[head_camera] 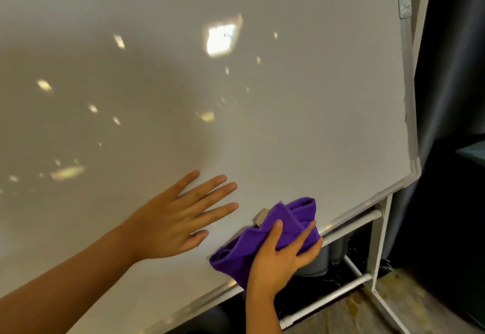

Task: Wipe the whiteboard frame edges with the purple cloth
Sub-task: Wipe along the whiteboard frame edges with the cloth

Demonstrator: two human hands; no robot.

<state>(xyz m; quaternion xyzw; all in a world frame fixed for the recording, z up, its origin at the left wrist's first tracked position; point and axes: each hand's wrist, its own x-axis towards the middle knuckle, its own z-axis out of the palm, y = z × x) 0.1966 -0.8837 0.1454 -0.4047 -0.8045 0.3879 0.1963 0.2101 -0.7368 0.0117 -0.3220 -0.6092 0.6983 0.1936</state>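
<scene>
The person's right hand (282, 252) grips a bunched purple cloth (265, 239) and holds it against the lower edge of the whiteboard (236, 97), where the board's face meets the bottom run of its pale metal frame (359, 206). The thumb and fingers curl over the front of the cloth, which folds up onto the white surface above the hand and bulges out to the left below it. A small beige tag (259, 217) sticks out of the cloth at its upper left. The left hand (181, 218) lies flat on the board just to the left of the cloth, palm against the surface, fingers straight and slightly spread, holding nothing. The frame's lower right corner sits up and to the right of the cloth, and its right side rises from there to the top of the view. Bright patches of reflected light dot the board's glossy face. Under the board, white tubes of the stand (375, 255) cross in front of a grey cylindrical container (313, 265), and a dark curtain (451, 71) hangs at the right.
</scene>
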